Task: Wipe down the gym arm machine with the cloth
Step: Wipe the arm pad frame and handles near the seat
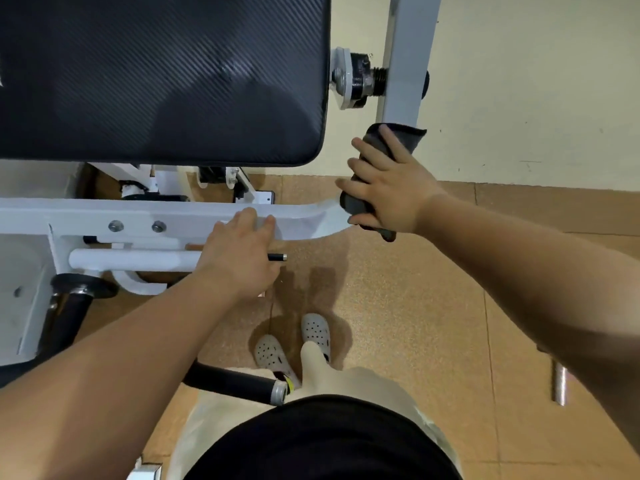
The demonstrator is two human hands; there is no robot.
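The gym arm machine (24, 292) fills the left and far side of the view, its black pad (156, 74) lying above a white beam (138, 216) that runs rightward. A black foam handle (232, 379) juts out nearer the person, low in the view. The left hand (242, 254) rests on the beam's right part, its fingers hooked over the far edge in a grip; the thumb is hidden. Below, between the arms, a pair of grey clogs (313, 329) stands on the brown floor (398, 306). At the beam's right end, where it curves up into a white upright (408, 64), the right hand (391, 192) grips the dark grey cloth (410, 135), fingers spread and curled round it, holding it wrapped against the metal. Further right, a short metal rod (559, 384) lies on the floor, well apart from the machine.
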